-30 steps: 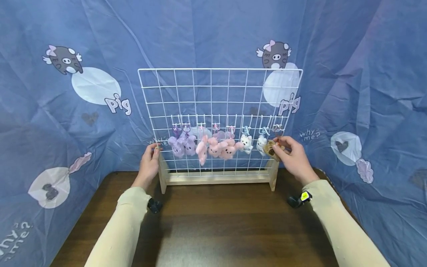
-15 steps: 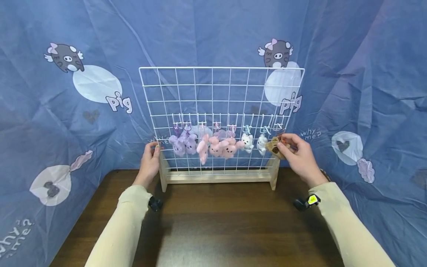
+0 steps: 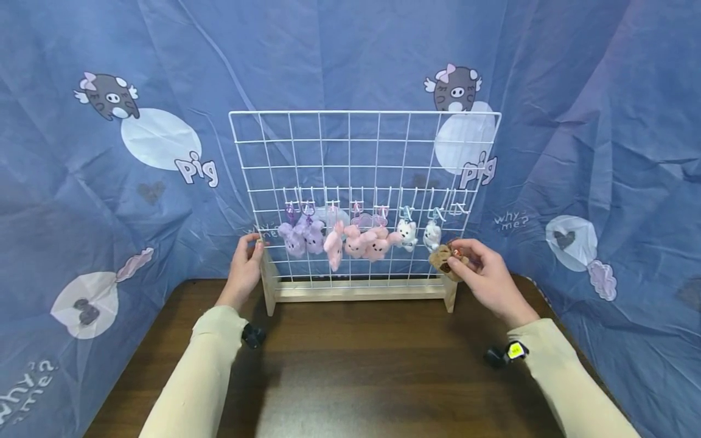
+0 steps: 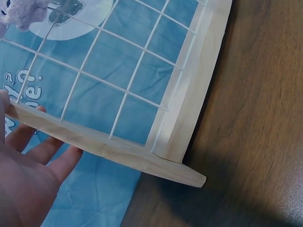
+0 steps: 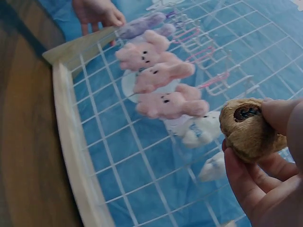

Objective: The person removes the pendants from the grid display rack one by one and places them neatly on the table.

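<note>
My right hand (image 3: 484,277) pinches a brown plush keychain (image 3: 442,263) between thumb and fingers, in front of the lower right of a white wire grid rack (image 3: 348,140). In the right wrist view this plush shows a dark oval patch. My left hand (image 3: 244,267) holds the rack's wooden side leg (image 4: 104,145), its fingers partly behind the wood. Plush keychains hang on hooks in one row: purple ones (image 3: 314,237) at left, pink ones (image 3: 356,242) in the middle, white ones (image 3: 407,235) at right. A bare hook (image 3: 457,210) sticks out at the row's right end.
The rack's wooden base bar (image 3: 358,294) stands at the back of a brown wooden table (image 3: 356,371). Behind and to both sides hangs a blue printed cloth (image 3: 350,55).
The brown plush keychain has come off the rightmost hook and moved lower, with my right hand gripping it. My left hand stays on the rack's side.
</note>
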Tool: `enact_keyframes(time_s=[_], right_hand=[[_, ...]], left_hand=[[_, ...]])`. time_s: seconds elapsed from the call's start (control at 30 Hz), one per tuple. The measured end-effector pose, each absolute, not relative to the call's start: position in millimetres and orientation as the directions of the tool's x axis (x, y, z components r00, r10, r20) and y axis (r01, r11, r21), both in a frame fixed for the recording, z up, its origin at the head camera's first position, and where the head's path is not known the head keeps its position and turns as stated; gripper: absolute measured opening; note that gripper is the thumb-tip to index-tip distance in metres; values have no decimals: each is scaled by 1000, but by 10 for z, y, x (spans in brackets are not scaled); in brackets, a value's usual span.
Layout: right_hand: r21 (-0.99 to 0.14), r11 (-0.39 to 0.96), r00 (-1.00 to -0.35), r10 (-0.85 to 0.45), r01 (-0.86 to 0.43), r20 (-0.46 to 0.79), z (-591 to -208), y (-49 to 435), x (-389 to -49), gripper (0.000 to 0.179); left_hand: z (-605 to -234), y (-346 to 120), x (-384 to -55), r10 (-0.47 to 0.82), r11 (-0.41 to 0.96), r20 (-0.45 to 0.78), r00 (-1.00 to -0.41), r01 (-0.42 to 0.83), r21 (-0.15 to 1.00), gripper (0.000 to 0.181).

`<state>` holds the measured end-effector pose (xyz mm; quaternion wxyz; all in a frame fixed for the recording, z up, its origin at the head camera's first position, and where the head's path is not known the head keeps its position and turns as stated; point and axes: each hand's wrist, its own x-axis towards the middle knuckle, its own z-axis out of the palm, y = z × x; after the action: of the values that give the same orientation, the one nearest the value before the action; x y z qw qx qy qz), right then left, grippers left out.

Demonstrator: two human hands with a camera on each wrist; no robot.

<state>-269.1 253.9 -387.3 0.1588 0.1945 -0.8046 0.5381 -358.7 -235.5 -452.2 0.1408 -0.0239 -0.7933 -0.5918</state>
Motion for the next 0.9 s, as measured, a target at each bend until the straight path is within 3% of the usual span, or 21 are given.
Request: enact_keyframes(time_s=[0.4, 0.8, 0.9], right_hand=[[-820, 405, -914, -208, -405, 348, -4262, 2509, -2657, 32], [-854, 398, -939, -217, -333, 266, -4613, 2531, -2676, 32], [-892, 338, -945, -232, -302, 232, -4718, 2517, -2674, 32]], left_hand=[[-4483, -2361, -3569, -122, 279, 231, -965, 190, 941, 43], [-4492, -2342, -3604, -128, 264, 231, -964, 192, 945, 41], [-4438, -2341, -3551, -123, 256, 202, -972, 166, 952, 41]])
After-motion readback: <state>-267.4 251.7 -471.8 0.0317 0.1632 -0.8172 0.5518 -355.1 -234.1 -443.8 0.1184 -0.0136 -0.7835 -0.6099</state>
